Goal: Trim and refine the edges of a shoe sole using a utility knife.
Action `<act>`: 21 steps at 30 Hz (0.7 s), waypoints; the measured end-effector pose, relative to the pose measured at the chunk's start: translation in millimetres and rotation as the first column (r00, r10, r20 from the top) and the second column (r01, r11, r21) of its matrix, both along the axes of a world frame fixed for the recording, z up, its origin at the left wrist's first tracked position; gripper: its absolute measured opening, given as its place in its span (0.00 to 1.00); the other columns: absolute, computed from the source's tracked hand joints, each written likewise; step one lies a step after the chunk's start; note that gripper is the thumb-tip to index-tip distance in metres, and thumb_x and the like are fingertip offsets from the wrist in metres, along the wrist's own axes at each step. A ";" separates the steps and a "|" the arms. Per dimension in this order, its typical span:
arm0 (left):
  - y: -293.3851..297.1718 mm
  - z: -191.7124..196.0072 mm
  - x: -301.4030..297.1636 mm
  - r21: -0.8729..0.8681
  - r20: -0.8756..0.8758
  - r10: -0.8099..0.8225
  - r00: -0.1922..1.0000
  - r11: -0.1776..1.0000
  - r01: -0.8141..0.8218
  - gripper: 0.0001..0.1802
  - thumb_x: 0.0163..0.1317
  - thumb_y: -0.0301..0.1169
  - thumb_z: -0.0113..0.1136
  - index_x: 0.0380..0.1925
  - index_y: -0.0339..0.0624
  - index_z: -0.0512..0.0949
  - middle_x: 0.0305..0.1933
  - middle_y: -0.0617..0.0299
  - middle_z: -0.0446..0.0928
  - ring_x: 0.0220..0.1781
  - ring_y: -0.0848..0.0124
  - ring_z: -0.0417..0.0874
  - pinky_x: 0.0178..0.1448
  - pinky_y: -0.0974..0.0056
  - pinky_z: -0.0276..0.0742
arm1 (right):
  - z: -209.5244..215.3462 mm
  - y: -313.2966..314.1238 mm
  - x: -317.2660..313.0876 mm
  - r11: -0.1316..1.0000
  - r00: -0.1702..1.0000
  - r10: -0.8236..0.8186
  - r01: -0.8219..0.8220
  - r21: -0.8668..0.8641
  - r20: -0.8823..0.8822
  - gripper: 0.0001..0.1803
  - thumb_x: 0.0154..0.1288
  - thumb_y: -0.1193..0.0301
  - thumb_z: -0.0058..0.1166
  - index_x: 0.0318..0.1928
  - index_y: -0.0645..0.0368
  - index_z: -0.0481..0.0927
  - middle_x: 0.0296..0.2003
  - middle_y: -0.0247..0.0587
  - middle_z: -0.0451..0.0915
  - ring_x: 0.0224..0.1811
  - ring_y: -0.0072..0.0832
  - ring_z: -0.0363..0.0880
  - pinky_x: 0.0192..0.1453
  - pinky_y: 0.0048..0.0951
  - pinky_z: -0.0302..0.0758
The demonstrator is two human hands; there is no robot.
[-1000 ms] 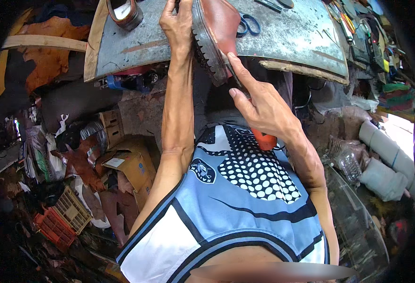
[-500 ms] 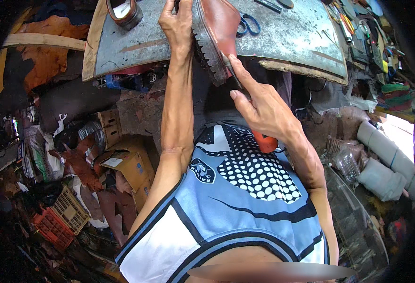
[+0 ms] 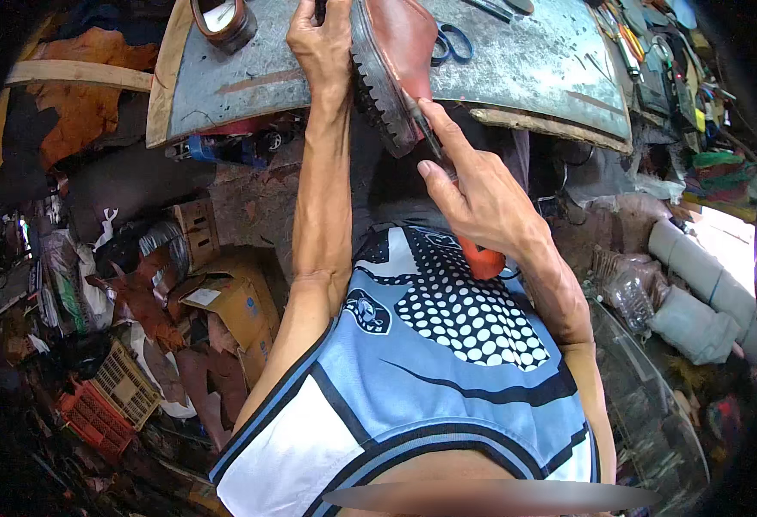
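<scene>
A reddish-brown leather boot [image 3: 400, 52] with a thick black lugged sole [image 3: 377, 95] is held at the table's near edge, one end pointing toward me. My left hand [image 3: 320, 52] grips it from the sole side; its fingertips are partly cut off by the upper edge of the picture. In my right hand [image 3: 486, 198] is a slim dark tool with an orange handle [image 3: 482, 258]. My index finger stretches along its shaft, and the tip meets the seam between sole and leather. My other right fingers are hidden beneath the hand.
Blue-handled scissors [image 3: 452, 45] lie on the grey metal-topped table [image 3: 533, 82] beyond the boot. A dark round container [image 3: 228, 30] stands at its left. Plastic crates [image 3: 124, 383], a cardboard box [image 3: 245, 302] and leather scraps lie lower left; white rolls [image 3: 697, 267] lie right.
My right hand and the tool have shifted very slightly along the boot's seam. The grip of both hands looks the same, and the whole view has moved a little.
</scene>
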State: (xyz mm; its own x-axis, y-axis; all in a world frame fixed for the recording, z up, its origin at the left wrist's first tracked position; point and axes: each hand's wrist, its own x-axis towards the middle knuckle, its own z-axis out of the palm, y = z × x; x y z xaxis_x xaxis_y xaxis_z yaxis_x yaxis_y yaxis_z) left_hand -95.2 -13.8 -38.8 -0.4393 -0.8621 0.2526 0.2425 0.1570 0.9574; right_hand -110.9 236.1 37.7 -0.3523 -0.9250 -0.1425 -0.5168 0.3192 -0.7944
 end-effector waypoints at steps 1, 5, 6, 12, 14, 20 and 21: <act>1.0 0.3 -1.5 -0.027 -0.045 0.001 0.999 1.000 -0.003 0.31 0.71 0.36 0.59 0.67 0.24 0.68 0.54 0.53 0.81 0.49 0.71 0.81 0.51 0.69 0.77 | 2.0 -0.5 -0.2 1.000 1.000 -0.010 0.009 0.030 0.023 0.37 0.70 0.66 0.49 0.75 0.64 0.52 0.27 0.65 0.81 0.32 0.62 0.81 0.44 0.55 0.76; 0.2 0.3 -4.0 -0.109 -0.032 0.041 0.999 0.993 -0.045 0.33 0.71 0.36 0.60 0.67 0.22 0.67 0.62 0.46 0.77 0.58 0.67 0.79 0.60 0.67 0.75 | -0.8 1.4 -0.3 1.000 1.000 -0.023 0.023 0.014 0.000 0.37 0.70 0.69 0.49 0.76 0.61 0.51 0.25 0.60 0.79 0.26 0.55 0.80 0.38 0.48 0.74; 0.3 -0.1 -4.3 -0.108 -0.031 0.040 0.999 0.993 -0.043 0.33 0.71 0.36 0.60 0.67 0.22 0.67 0.62 0.46 0.77 0.58 0.67 0.79 0.60 0.67 0.75 | -0.2 1.4 -0.1 0.999 1.000 -0.028 0.028 0.017 -0.003 0.37 0.70 0.69 0.50 0.76 0.61 0.51 0.26 0.61 0.79 0.27 0.55 0.81 0.39 0.48 0.74; -3.1 -4.6 -4.4 -0.153 -0.046 0.065 0.997 0.986 -0.072 0.33 0.70 0.35 0.61 0.67 0.21 0.67 0.62 0.46 0.77 0.59 0.66 0.79 0.61 0.67 0.75 | -4.6 1.5 -2.1 0.999 1.000 -0.022 0.021 -0.044 -0.019 0.37 0.70 0.69 0.50 0.76 0.60 0.52 0.28 0.63 0.80 0.31 0.56 0.83 0.41 0.48 0.75; -5.7 -7.9 -6.0 -0.184 -0.045 0.073 0.996 0.980 -0.080 0.33 0.70 0.35 0.61 0.67 0.22 0.67 0.62 0.47 0.77 0.57 0.67 0.79 0.60 0.67 0.76 | -4.7 2.6 -1.9 1.000 1.000 -0.013 0.013 -0.005 -0.024 0.37 0.70 0.69 0.49 0.76 0.60 0.52 0.28 0.64 0.80 0.32 0.57 0.83 0.41 0.48 0.75; -3.8 -3.6 -3.7 -0.086 -0.047 0.049 0.998 0.995 -0.053 0.33 0.70 0.36 0.62 0.67 0.22 0.67 0.60 0.48 0.78 0.55 0.68 0.80 0.57 0.68 0.76 | 1.0 0.5 -0.6 1.000 1.000 -0.013 0.013 0.017 0.001 0.37 0.70 0.69 0.50 0.75 0.61 0.53 0.24 0.60 0.79 0.26 0.54 0.81 0.36 0.48 0.74; -4.0 -2.7 -1.8 -0.087 -0.047 0.053 0.997 0.995 -0.057 0.33 0.70 0.36 0.62 0.67 0.22 0.67 0.60 0.48 0.78 0.55 0.68 0.80 0.57 0.68 0.76 | 0.0 -0.2 -0.4 1.000 1.000 -0.010 0.010 -0.001 -0.001 0.37 0.70 0.69 0.50 0.75 0.61 0.53 0.23 0.60 0.78 0.25 0.54 0.80 0.35 0.47 0.73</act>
State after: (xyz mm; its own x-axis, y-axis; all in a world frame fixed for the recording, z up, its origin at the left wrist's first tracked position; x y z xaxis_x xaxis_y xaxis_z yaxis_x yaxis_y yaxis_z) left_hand -97.0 -17.8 -41.5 -0.3783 -0.8580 0.3475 0.2732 0.2551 0.9275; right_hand -111.3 235.9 37.7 -0.3621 -0.9214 -0.1413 -0.5144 0.3239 -0.7940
